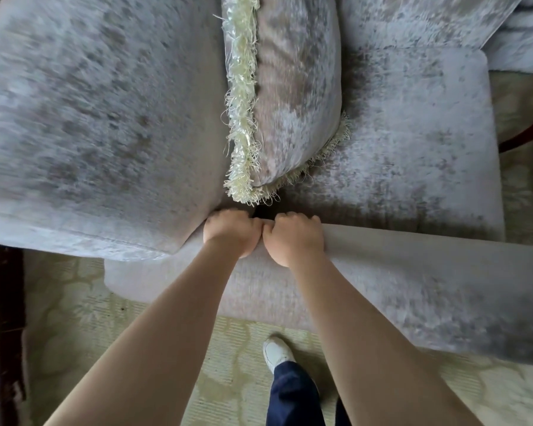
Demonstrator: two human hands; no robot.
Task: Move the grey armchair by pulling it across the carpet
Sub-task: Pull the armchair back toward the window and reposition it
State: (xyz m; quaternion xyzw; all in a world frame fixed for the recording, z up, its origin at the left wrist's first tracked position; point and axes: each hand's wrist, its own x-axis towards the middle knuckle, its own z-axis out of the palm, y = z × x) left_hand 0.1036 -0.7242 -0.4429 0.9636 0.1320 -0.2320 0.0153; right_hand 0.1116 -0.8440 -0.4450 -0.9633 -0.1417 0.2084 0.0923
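The grey velvet armchair (397, 142) fills the upper part of the head view, seen from above. Its padded armrest (413, 272) runs across the middle. My left hand (228, 233) and my right hand (294, 238) sit side by side on the armrest's inner edge, fingers curled over it and gripping the fabric. A grey cushion with a cream fringe (290, 96) stands on the seat just beyond my hands. The chair's back (90, 118) bulges at the left.
A pale patterned carpet (105, 348) lies under the chair and around my white shoe (276, 353). A dark wooden piece (8, 318) runs along the left edge. Another grey upholstered piece (526, 35) is at the top right, with a dark red curve (523, 136) below it.
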